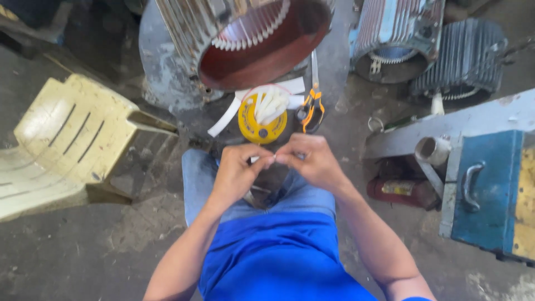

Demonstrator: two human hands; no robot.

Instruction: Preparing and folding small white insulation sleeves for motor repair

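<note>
My left hand [237, 167] and right hand [312, 161] pinch a small white strip [274, 158] between meeting fingertips — a loose pinch could drop it onto the grey concrete floor [111, 245] below.

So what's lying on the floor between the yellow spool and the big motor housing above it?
White strips of tape or paper, fanned out between the yellow spool and the motor housing, seen in the head view.
</note>
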